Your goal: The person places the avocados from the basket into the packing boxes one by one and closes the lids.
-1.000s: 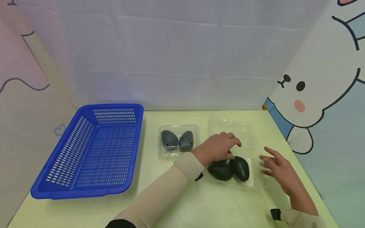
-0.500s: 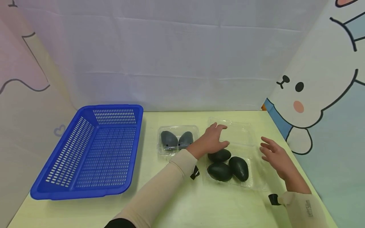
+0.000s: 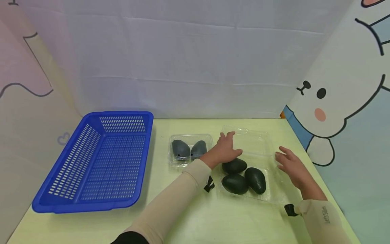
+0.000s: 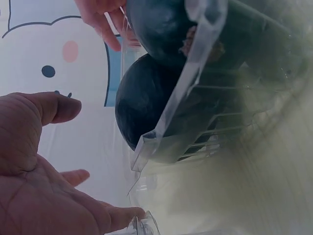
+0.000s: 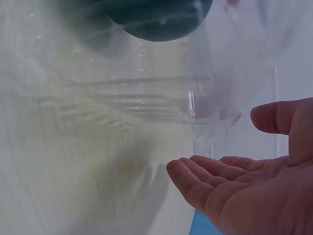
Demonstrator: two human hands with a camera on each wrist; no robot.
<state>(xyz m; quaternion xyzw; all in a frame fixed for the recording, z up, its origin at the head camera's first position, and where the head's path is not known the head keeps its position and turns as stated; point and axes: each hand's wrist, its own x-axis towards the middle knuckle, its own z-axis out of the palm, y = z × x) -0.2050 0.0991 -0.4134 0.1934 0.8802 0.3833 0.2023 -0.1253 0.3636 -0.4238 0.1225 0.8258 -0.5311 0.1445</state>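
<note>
Three dark green avocados [image 3: 255, 180] sit in the clear plastic base [image 3: 268, 189] of an unfolded clamshell box on the table. Behind them its clear lid [image 3: 256, 142] lies folded back. My left hand [image 3: 223, 149], fingers spread, is over the lid's left side; in the left wrist view one fingertip touches a clear plastic edge [image 4: 145, 225]. To the right of the box is my right hand [image 3: 292, 167], its fingers extended and slightly bent, holding nothing. The right wrist view shows it beside the clear box wall [image 5: 190, 105], with a small gap.
A closed clear clamshell [image 3: 190, 136] holding two greyish, avocado-shaped pieces [image 3: 181, 149] stands left of the unfolded box. Farther left is a blue perforated basket [image 3: 112, 169]. A white cloth [image 3: 189, 67] hangs behind the table [image 3: 231, 223].
My left hand has drawn back and left off the avocados toward the lid, uncovering the rear avocado. My right hand has shifted slightly away from me.
</note>
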